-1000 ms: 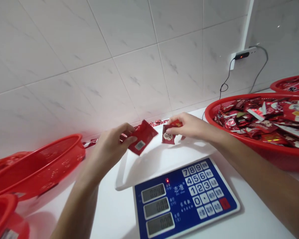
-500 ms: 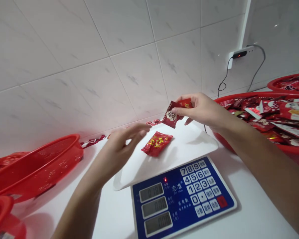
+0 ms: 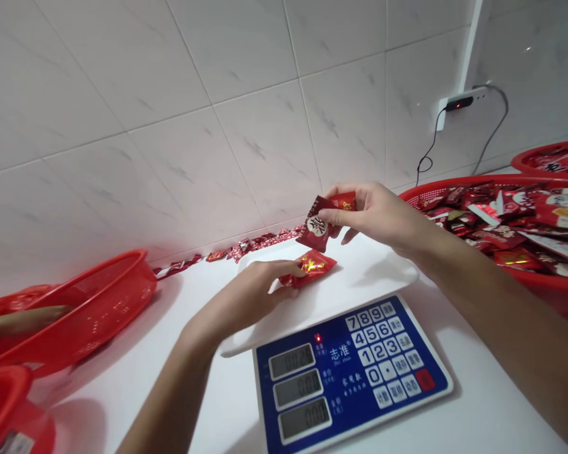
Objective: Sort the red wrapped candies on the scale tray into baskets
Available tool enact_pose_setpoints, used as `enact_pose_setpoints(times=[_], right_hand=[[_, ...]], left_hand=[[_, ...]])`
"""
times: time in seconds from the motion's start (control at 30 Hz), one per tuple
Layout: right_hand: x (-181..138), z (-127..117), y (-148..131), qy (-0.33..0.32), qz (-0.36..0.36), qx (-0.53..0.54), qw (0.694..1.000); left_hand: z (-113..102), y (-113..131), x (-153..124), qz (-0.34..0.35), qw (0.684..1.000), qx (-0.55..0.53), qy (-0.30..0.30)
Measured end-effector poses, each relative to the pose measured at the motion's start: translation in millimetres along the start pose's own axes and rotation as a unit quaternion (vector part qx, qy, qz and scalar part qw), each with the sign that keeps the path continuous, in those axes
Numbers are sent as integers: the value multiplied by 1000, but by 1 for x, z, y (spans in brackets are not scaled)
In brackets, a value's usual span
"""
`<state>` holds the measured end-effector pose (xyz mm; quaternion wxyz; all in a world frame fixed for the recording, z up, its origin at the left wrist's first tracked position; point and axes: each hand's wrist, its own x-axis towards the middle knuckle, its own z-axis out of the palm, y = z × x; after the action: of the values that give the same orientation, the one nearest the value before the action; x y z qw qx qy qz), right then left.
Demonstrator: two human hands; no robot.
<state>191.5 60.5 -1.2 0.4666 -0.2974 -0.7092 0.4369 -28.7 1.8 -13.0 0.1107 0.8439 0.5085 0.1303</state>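
Observation:
My left hand is closed on the near-left end of a shiny red candy packet with gold print, at the white weighing pan. Above the pan, my right hand pinches a dark red candy packet with a white round mark. A brighter red packet with gold lettering shows behind it in the same grip. Below the pan sits the blue panel of the digital scale, with number keys and three displays; its small digits are hard to read.
Red baskets stand on the left; another person's forearm reaches into one. At right, a red basket is heaped with packets, another behind it. Small packets line the tiled wall. A cable hangs from a power strip.
My left hand has come down and right, closing on the packet at the pan. My right hand has shifted slightly left and down. Another person's arm has appeared in the left basket.

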Motion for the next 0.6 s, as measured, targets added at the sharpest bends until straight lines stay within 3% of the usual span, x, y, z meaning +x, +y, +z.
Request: enact_pose_setpoints(times=[0.07,0.2,0.3,0.43,0.6], right_hand=[[0,0,1,-3,6,-4,1000],[-1,4,0,-10,0,-3,1000],[-4,9,-4,-16,-13,8,1000],[-10,16,-10,-42,-42,30,998],[-12,21,-7,-91,-43,54,993]], left_hand=[[-12,-7,-5,3,999,-45,-14],[-28,0,-15,-25,965,-211,151],[-25,19,-17,-1,946,-249,210],[-15,32,-13,26,947,-263,184],[-10,27,-7,15,959,-234,159]])
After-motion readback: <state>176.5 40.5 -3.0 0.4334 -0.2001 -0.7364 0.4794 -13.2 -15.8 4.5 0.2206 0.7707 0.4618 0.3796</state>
